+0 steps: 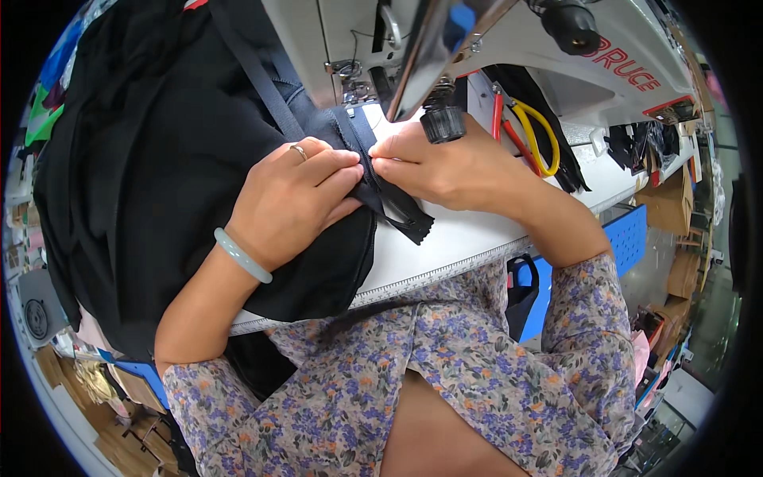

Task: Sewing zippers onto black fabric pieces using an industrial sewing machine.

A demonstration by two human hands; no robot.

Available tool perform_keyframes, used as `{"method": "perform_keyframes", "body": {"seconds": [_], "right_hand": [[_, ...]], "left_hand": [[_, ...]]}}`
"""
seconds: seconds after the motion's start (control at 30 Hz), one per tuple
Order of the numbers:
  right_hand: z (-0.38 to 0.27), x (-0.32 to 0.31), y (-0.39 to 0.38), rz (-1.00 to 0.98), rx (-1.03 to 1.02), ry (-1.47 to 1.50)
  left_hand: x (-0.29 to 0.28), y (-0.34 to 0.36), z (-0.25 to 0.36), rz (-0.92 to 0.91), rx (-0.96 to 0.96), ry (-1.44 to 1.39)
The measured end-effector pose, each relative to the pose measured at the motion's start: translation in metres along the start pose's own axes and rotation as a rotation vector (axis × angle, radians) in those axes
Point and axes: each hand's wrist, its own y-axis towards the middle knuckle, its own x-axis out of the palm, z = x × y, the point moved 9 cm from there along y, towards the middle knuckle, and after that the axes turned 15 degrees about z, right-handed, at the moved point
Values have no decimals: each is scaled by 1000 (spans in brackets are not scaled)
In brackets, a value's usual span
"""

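Note:
Both of my hands meet on a black zipper [408,216] beside the sewing machine's needle area. My left hand [290,191], with a ring and a pale bangle on its wrist, pinches the zipper's left side along the edge of a black garment [151,167]. From the other side my right hand [445,163] pinches the zipper's right edge between thumb and finger. The zipper's loose end hangs over the white table toward me. Its upper end runs to the presser foot [358,115], which the machine head partly hides.
The white sewing machine [620,56] stands over the far side. Right of my right hand lie red-handled and yellow-handled scissors or snips [536,131], with black zipper strips [568,163] beneath. A measuring tape [445,269] runs along the table's near edge. The garment covers the left side.

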Motion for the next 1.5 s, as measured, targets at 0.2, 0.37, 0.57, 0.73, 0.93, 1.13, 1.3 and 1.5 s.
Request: {"method": "perform_keyframes", "body": {"seconds": [0.2,0.37,0.57,0.73,0.93,1.13,1.3,1.5], "right_hand": [[0,5,-2,-88,33,-100],[2,5,1,-73,68,-28],[-1,-1,3,-7,76,-57],[2,3,-1,-119,50,-189],[21,10,4,-63,94,-189],[27,0,16,85,218,-4],[29,-7,22,183,334,260],[-1,-6,30,159,54,34]], "left_hand": [[9,5,-4,-162,-83,153],[5,6,-3,-45,-40,99],[-1,3,-9,84,-65,-6],[4,13,-19,35,-108,32],[12,15,-46,-15,-87,-44],[6,11,-38,15,-37,-61],[-6,7,-37,-59,-91,-34],[-15,3,-34,-38,-34,25]]}}
